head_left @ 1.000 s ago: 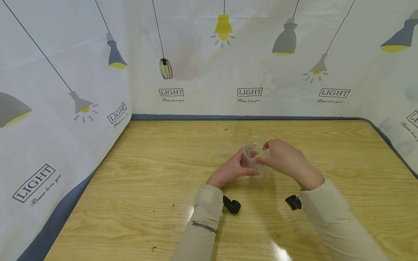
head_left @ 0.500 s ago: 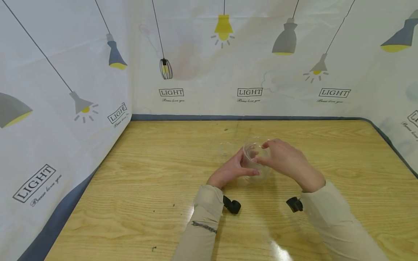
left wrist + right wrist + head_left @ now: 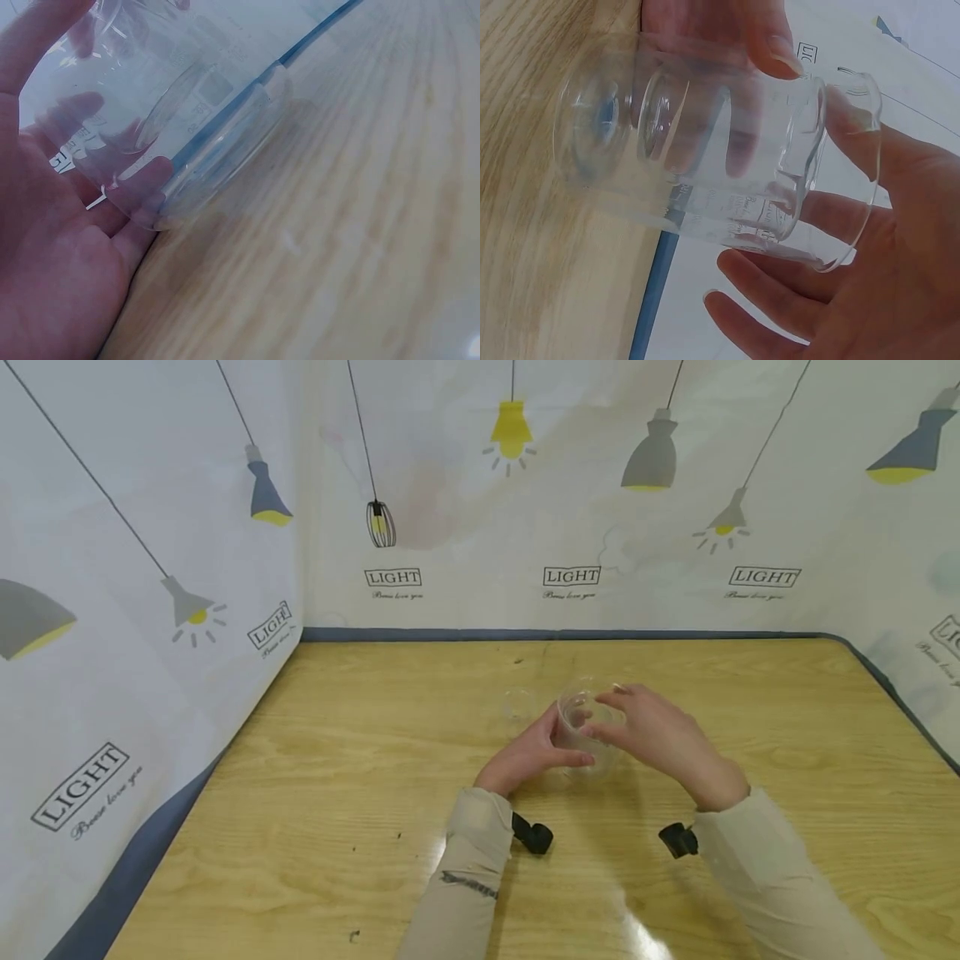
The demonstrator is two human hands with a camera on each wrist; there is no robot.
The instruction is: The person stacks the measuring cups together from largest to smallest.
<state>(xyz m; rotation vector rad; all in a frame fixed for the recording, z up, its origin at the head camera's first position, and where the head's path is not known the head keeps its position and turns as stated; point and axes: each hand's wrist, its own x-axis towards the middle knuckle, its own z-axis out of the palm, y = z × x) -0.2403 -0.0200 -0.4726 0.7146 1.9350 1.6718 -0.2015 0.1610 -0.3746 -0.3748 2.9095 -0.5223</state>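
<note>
A large clear glass beaker (image 3: 581,756) stands upright on the table, with a smaller clear beaker (image 3: 727,157) nested inside it. My left hand (image 3: 534,752) grips the large beaker around its side, thumb at the front; in the left wrist view its fingers show through the glass. At the rim, my right hand (image 3: 656,731) has its thumb and index finger apart over the mouth. In the right wrist view its thumb lies by the rims, while other fingers extend loosely outside the glass. Whether it touches the inner beaker is hard to tell.
Behind and left of the hands is another small clear glass vessel (image 3: 519,703), barely visible. The wooden table (image 3: 315,793) is bordered by a white lamp-printed curtain (image 3: 465,527) with a blue lower edge. Black wrist mounts (image 3: 532,835) jut from both sleeves.
My right thumb and index finger have spread and eased slightly at the beaker's rim, and the right wrist has shifted slightly toward me. My left hand keeps its grip. The view has tilted a little.
</note>
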